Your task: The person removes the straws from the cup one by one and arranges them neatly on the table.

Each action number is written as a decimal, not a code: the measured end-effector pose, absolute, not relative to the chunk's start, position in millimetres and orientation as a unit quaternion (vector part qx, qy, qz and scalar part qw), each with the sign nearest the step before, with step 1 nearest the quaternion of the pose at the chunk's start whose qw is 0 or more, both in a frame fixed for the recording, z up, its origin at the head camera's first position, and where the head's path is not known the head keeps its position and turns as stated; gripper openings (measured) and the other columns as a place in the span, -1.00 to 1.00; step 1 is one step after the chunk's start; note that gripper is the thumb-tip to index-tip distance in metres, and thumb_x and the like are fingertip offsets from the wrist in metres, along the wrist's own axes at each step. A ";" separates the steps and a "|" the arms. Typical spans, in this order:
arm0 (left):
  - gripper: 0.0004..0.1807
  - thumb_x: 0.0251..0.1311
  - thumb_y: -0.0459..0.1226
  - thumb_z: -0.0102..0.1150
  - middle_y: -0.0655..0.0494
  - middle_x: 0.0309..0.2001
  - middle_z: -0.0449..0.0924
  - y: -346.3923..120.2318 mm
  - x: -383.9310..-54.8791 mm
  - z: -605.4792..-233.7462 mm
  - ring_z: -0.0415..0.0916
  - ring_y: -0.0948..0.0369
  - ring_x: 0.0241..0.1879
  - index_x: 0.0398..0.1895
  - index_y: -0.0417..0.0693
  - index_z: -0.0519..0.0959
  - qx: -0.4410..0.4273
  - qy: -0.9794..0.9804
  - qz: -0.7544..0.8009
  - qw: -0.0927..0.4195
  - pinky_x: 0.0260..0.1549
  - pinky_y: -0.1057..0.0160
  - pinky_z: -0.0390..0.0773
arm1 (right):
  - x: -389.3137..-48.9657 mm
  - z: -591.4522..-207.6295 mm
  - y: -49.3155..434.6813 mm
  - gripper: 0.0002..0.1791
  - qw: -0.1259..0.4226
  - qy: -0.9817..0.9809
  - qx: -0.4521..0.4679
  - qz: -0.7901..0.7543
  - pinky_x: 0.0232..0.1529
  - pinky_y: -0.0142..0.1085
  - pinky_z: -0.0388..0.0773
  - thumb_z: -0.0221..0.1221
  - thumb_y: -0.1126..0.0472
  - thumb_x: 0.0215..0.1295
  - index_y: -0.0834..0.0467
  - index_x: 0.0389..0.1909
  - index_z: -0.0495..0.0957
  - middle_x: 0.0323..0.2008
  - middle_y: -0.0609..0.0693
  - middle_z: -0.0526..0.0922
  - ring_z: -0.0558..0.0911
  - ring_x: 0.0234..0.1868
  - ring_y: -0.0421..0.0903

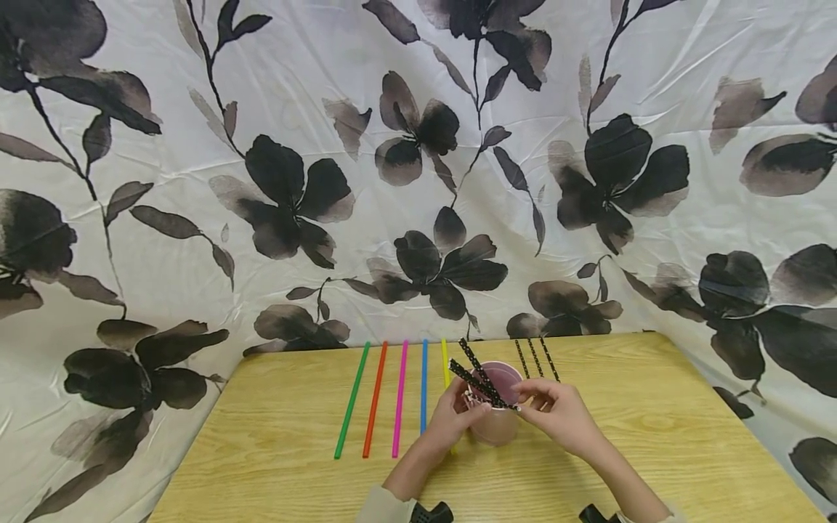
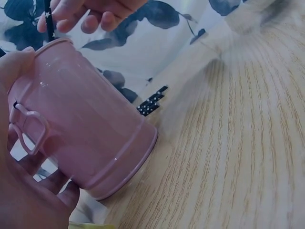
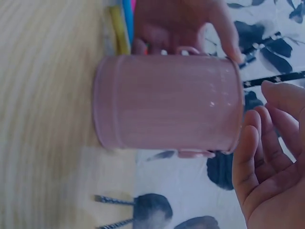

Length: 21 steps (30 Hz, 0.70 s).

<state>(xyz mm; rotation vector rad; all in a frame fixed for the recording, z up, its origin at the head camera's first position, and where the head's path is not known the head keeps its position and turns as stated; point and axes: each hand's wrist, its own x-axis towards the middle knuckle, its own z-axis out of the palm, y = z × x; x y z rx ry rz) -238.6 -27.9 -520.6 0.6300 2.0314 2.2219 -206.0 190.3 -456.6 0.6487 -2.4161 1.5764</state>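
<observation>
A pink cup (image 1: 495, 430) with small loop handles (image 2: 32, 129) stands over the table, tilted in the left wrist view. My left hand (image 1: 451, 418) grips its side, thumb at the rim and fingers around the wall. Several black straws with white marks (image 1: 480, 374) stick out of the cup, leaning to the left. My right hand (image 1: 556, 415) is at the right side of the rim, its fingers loosely bent and apart from the thumb. In the right wrist view its thumb tip is right at one black straw (image 3: 281, 78).
On the wooden table (image 1: 261, 436), left of the cup, lie a green straw (image 1: 352, 399), a red straw (image 1: 375, 399), a pink straw (image 1: 400, 399), a blue straw (image 1: 423, 385) and a partly hidden yellow straw (image 1: 445, 359). Three black patterned straws (image 1: 535, 357) lie behind the right hand. A floral cloth (image 1: 418, 181) hangs behind.
</observation>
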 end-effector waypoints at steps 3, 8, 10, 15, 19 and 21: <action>-0.41 0.26 -0.32 0.22 -0.04 0.21 0.39 -28.7 -239.0 -521.4 0.39 0.11 0.14 0.34 -0.04 0.29 0.200 0.661 0.723 0.036 0.08 0.24 0.41 | -205.2 -460.4 185.2 -0.70 0.105 -0.814 0.218 0.529 -0.45 -0.33 0.58 0.34 0.50 0.05 0.26 -0.15 0.65 -0.36 -0.02 0.67 0.59 -0.45 -0.19; -0.40 0.26 -0.32 0.22 -0.05 0.22 0.39 -29.2 -239.5 -522.9 0.39 0.07 0.18 0.35 -0.05 0.28 0.199 0.655 0.728 0.044 0.10 0.23 0.43 | -195.6 -450.3 176.2 -0.71 0.117 -0.804 0.242 0.531 -0.49 -0.30 0.58 0.34 0.57 -0.02 0.33 -0.22 0.67 -0.37 0.13 0.67 0.56 -0.48 -0.16; -0.41 0.26 -0.32 0.21 -0.06 0.21 0.39 -29.1 -239.4 -523.3 0.40 0.08 0.14 0.34 -0.06 0.28 0.201 0.653 0.729 0.045 0.07 0.23 0.44 | -190.3 -442.7 172.8 -0.75 0.121 -0.803 0.248 0.529 -0.52 -0.32 0.56 0.33 0.56 -0.01 0.34 -0.25 0.68 -0.38 0.14 0.67 0.54 -0.51 -0.16; -0.41 0.26 -0.33 0.21 -0.05 0.22 0.38 -28.6 -238.5 -522.8 0.39 0.10 0.14 0.35 -0.04 0.28 0.203 0.652 0.729 0.043 0.08 0.23 0.43 | -184.8 -434.0 168.6 -0.82 0.138 -0.800 0.257 0.524 -0.56 -0.33 0.53 0.31 0.56 0.03 0.32 -0.32 0.69 -0.43 0.06 0.65 0.51 -0.54 -0.18; -0.39 0.27 -0.32 0.21 -0.05 0.26 0.35 -28.5 -238.4 -522.2 0.37 0.06 0.22 0.37 -0.04 0.26 0.201 0.647 0.733 0.049 0.15 0.16 0.39 | -194.3 -447.5 170.4 -0.82 0.167 -0.788 0.272 0.526 -0.58 -0.33 0.53 0.33 0.49 0.07 0.22 -0.31 0.70 -0.39 -0.03 0.66 0.53 -0.50 -0.18; -0.38 0.27 -0.31 0.21 -0.04 0.28 0.33 -28.6 -238.7 -521.8 0.34 0.04 0.25 0.38 -0.05 0.25 0.201 0.646 0.735 0.051 0.20 0.12 0.36 | -197.5 -451.4 170.6 -0.81 0.180 -0.783 0.268 0.532 -0.60 -0.34 0.51 0.34 0.46 0.09 0.15 -0.31 0.69 -0.37 -0.05 0.66 0.54 -0.47 -0.19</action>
